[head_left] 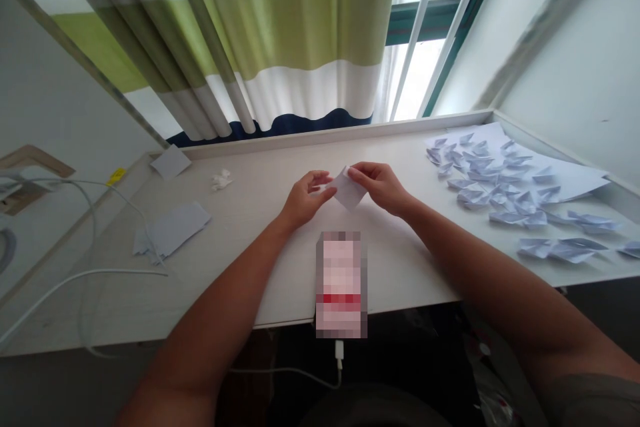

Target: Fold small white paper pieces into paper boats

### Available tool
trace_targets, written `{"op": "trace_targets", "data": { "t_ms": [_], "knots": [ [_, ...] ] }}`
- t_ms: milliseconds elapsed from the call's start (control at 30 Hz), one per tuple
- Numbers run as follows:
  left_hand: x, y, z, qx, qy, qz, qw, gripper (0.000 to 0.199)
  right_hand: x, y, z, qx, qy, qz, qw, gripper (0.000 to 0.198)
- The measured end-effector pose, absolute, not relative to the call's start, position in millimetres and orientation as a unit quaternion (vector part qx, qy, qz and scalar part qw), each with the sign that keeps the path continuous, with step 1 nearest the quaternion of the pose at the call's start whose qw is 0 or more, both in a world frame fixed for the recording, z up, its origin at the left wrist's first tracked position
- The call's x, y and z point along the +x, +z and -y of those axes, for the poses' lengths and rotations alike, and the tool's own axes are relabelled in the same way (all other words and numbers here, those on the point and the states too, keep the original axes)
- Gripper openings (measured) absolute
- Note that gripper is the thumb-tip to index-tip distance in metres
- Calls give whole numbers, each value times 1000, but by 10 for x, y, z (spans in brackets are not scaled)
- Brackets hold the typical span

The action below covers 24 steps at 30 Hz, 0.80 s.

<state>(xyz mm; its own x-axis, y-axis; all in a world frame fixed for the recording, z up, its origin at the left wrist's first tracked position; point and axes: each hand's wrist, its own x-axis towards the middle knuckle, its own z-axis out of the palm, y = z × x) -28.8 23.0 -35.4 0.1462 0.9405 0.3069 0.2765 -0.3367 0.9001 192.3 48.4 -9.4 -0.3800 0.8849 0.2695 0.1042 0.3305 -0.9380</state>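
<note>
White paper sits pinched between my left hand and right hand above the desk, half folded; finished paper boats lie right, blank sheets left.

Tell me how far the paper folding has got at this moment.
Done: many folded paper boats lie on the desk's right side. In hand: the left hand and right hand pinch a partly folded sheet above the desk. Left: a stack of flat sheets lies unfolded on the left.
</note>
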Motion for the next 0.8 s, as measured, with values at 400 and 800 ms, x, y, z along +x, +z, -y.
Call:
{"op": "trace_targets", "data": {
  "t_ms": [400, 800],
  "knots": [
    [-121, -212, -110, 485, 537, -457, 518, 48, 1911, -39, -453, -304, 561, 598, 486, 52],
    [-227, -90, -54, 518, 567, -399, 500, 27, 1957, -38, -461, -280, 641, 571, 430, 20]
  ]
}}
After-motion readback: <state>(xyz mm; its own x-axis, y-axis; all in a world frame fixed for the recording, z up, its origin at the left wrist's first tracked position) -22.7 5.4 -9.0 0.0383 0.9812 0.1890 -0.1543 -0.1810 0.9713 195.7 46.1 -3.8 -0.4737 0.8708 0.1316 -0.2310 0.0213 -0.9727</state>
